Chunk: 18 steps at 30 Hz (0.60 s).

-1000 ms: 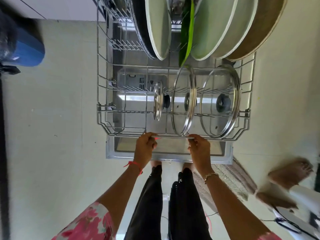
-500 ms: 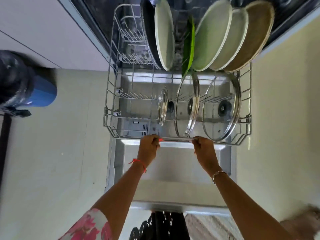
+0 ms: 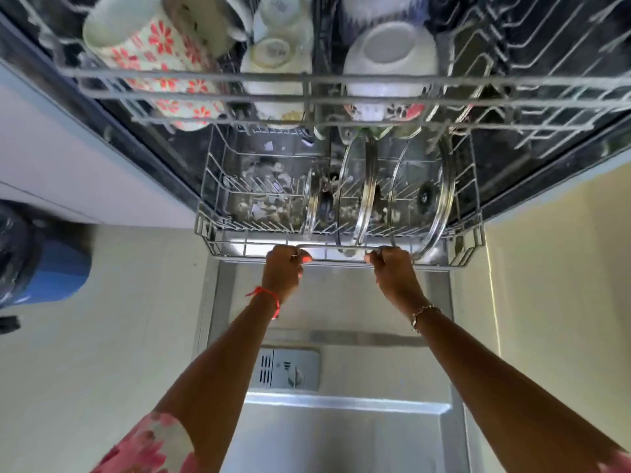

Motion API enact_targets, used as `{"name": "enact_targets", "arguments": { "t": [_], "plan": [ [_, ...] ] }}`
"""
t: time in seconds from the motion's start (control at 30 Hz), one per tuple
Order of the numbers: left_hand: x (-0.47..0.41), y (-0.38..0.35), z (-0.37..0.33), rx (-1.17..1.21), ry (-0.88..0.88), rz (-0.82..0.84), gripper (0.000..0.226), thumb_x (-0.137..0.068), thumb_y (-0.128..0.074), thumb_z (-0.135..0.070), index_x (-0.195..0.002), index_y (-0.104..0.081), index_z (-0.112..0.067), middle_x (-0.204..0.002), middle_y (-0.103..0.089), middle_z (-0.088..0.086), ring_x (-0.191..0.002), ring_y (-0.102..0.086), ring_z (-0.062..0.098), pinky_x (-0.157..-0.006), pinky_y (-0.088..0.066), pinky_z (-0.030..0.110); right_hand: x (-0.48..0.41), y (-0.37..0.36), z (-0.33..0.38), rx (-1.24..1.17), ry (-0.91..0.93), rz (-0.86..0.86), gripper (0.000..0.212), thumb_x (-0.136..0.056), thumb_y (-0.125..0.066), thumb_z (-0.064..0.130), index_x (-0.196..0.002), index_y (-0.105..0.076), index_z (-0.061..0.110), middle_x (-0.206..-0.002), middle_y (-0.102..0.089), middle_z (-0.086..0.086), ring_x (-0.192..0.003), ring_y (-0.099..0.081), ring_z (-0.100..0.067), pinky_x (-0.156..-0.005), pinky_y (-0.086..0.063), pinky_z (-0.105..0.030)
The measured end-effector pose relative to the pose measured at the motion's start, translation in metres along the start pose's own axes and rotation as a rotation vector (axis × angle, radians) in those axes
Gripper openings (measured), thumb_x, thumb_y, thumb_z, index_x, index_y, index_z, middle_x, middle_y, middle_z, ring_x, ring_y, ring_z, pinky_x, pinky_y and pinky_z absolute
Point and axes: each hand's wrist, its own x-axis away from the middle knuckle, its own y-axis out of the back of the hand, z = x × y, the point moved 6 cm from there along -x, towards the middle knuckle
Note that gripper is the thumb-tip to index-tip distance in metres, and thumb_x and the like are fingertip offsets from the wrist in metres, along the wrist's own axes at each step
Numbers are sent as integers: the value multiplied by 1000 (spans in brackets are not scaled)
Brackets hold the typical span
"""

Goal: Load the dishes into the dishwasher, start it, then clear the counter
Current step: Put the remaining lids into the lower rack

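Note:
The dishwasher's lower rack [image 3: 218, 233] sits almost fully inside the machine, with only its front rail showing past the opening. Three glass pot lids [image 3: 423, 199] stand upright in it. My left hand [image 3: 283, 268] and my right hand [image 3: 392, 268] both grip the rack's front rail, knuckles up, about a hand's width apart. The upper rack [image 3: 341, 107] juts out above, holding a flowered mug [image 3: 150, 46], white cups [image 3: 273, 56] and an upturned white bowl [image 3: 389, 56]. The plates at the back of the lower rack are hidden under the upper rack.
The open dishwasher door [image 3: 341, 435] lies flat below my arms, with its detergent dispenser [image 3: 285, 370] in the middle. A blue bin [image 3: 51, 271] with a black bag stands on the floor at the left. A white cabinet front [image 3: 51, 158] borders the machine's left side.
Both hands have pushed the lower rack forward into the dishwasher; the plates have slid under the upper rack, and more of the door lies bare. The upper rack has come into view.

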Motion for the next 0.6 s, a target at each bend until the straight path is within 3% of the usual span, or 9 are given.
{"name": "enact_targets", "arguments": {
  "t": [0.07,0.1,0.2,0.3,0.4,0.47,0.6],
  "plan": [
    [-19,2,-8,-72,-9,12,21,-87,-48,5,-95,-67,10,-80,-65,20,-50,-52,4,-46,-37,14,-18,2,2,-26,-8,-14,40,-91,-52,5,-56,-40,20,-63,-50,-7,-60,-47,-18,-64,-39,-30],
    [-27,3,-13,-123,-11,32,22,-89,-47,3,-96,-66,11,-83,-65,18,-54,-55,5,-50,-40,18,-27,3,3,-27,-7,-24,34,-90,-52,4,-59,-46,15,-65,-53,-11,-62,-48,-19,-65,-39,-32],
    [-46,10,-31,-236,-47,62,22,-88,-49,-3,-95,-64,11,-95,-66,24,-86,-63,35,-74,-50,34,-49,7,10,9,20,-57,22,-90,-53,5,-77,-64,-7,-76,-64,-22,-69,-53,-21,-69,-41,-30],
    [-67,11,-42,-239,-92,58,37,-73,-48,-17,-84,-67,12,-88,-67,30,-80,-64,40,-69,-53,43,-66,18,23,-23,65,-100,25,-89,-54,2,-73,-63,-15,-73,-64,-26,-65,-51,-21,-64,-36,-28],
    [-79,13,-47,-287,-90,29,18,-81,-55,2,-84,-67,14,-90,-68,28,-80,-65,32,-58,-44,26,-81,18,27,-17,52,-75,24,-89,-53,2,-74,-62,-15,-69,-59,-17,-65,-50,-19,-59,-28,-19],
    [-83,14,-45,-241,-86,26,18,-84,-52,4,-86,-68,14,-89,-69,28,-74,-63,29,-48,-37,23,-85,13,23,6,50,-81,22,-90,-53,5,-81,-64,-12,-74,-59,-14,-68,-52,-17,-61,-29,-14],
    [-80,15,-45,-143,-74,1,19,-86,-51,4,-90,-67,15,-84,-70,24,-69,-66,26,-40,-34,10,-86,7,16,23,10,-104,22,-92,-53,10,-88,-67,-8,-86,-66,-20,-73,-60,-20,-67,-39,-18]
  ]
}}
